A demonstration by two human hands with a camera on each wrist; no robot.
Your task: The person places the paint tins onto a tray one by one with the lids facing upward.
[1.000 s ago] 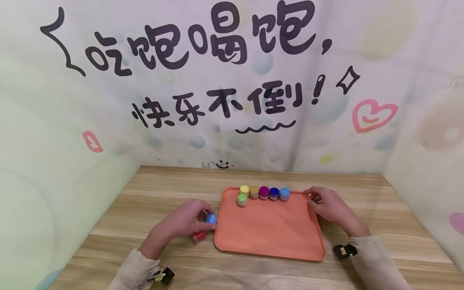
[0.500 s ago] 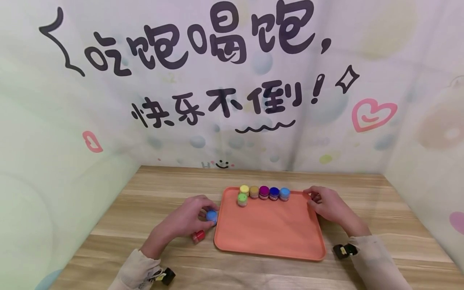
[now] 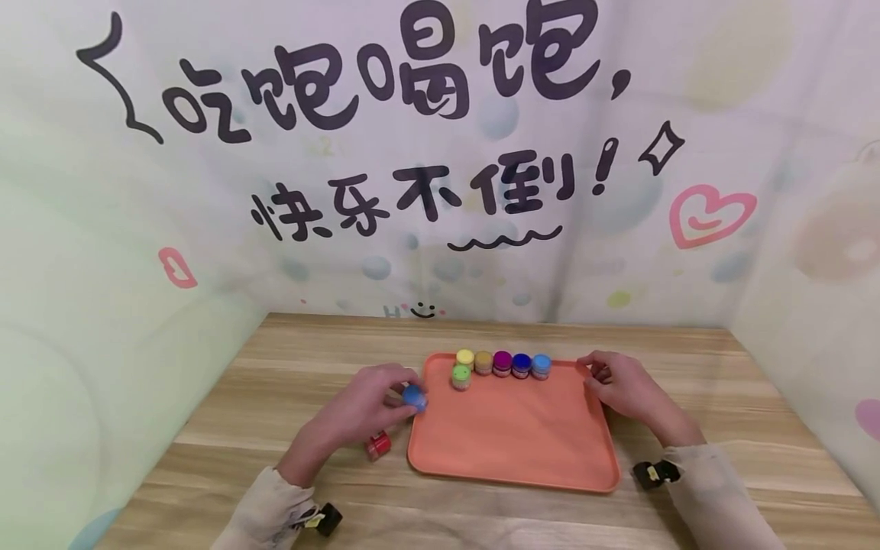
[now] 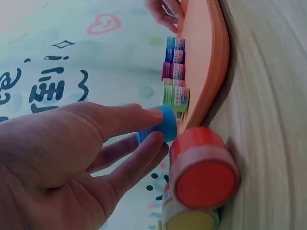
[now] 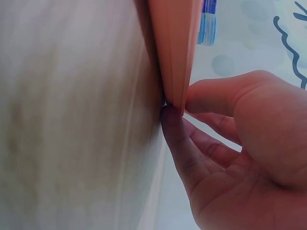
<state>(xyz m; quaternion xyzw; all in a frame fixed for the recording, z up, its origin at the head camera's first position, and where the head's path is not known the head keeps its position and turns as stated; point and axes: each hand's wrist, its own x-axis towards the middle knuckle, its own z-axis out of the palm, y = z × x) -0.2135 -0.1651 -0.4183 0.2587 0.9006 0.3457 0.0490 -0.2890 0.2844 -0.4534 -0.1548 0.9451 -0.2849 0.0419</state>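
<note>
While the left hand (image 3: 364, 409) is pinching the small blue-lidded paint pot (image 3: 414, 397) at the left rim of the flat orange plastic tray (image 3: 512, 435), higher and nearer than a second ago, needing placement beside the green-lidded pot (image 3: 461, 376), the right hand (image 3: 619, 386) is gripping the tray's far right corner.

Staged tabletop booth: cartoon-printed backdrop (image 3: 440, 153) around wooden table (image 3: 309, 359).

Bare hands; cream long sleeves (image 3: 275, 512); small black-and-yellow wrist devices (image 3: 653, 473) strapped at both cuffs.
</note>
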